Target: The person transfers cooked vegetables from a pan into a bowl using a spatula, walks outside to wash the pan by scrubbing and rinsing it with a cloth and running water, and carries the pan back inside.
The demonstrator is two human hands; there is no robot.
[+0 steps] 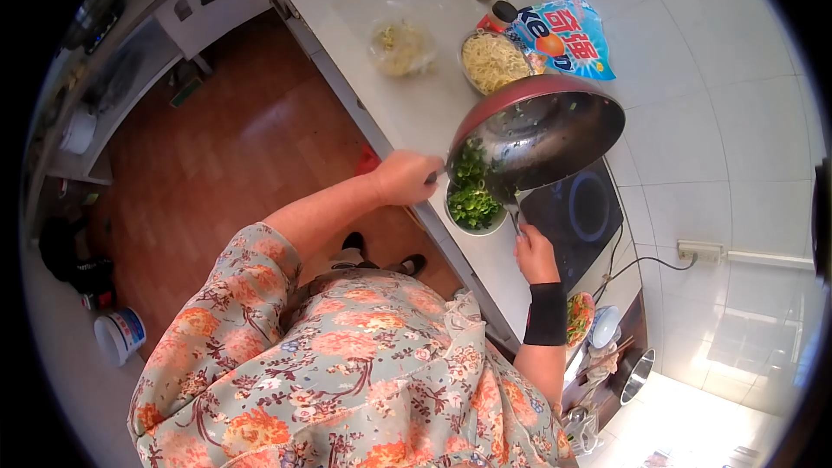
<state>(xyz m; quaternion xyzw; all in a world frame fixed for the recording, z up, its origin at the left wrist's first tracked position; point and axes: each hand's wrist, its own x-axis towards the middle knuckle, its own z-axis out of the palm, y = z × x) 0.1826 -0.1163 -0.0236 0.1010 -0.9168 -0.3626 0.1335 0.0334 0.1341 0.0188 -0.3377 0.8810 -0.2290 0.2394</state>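
Observation:
My left hand [406, 178] is closed around the handle of a wok [555, 143], red outside and dark inside. The wok is tilted on its side over a pale bowl [503, 224], its rim close above it. Chopped green vegetables [474, 206] fill the bowl, and more greens lie along the wok's low edge. In my right hand [536, 253] is the handle of a metal spatula [519, 218], which reaches up to the wok's lower rim. The spatula's head is hard to make out. A black band covers my right wrist.
Behind the wok stand a bowl of pale shreds [494, 61] and a blue packet [568, 39]. A clear bag [402, 48] lies on the counter. A black induction cooker [576, 208] and its cable sit by the wall. A dish of colourful food [579, 319] is beside my right forearm.

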